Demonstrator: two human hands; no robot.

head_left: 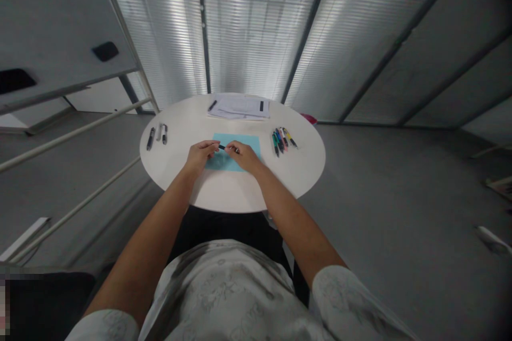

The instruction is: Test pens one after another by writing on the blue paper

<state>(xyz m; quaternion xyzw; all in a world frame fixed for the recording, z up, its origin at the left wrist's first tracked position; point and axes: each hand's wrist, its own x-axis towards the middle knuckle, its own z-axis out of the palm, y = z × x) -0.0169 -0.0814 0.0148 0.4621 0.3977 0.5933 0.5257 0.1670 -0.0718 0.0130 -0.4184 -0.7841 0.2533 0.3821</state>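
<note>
A light blue sheet [232, 162] lies on the round white table [228, 194]. Above it, a small dark pen-like piece [222, 147] spans the gap between my two hands. My left hand [202, 153] is closed on its left end, fingertips pinched together. At the other end, my right hand [242, 154] has its fingers closed around the piece. The fingers partly cover both ends, so its full shape is hidden.
Several colored pens [283, 139] lie at the table's right. Dark and light pens [150, 138] rest at the left. A stack of papers [240, 107] sits at the back edge. A whiteboard frame [124, 26] stands at the left.
</note>
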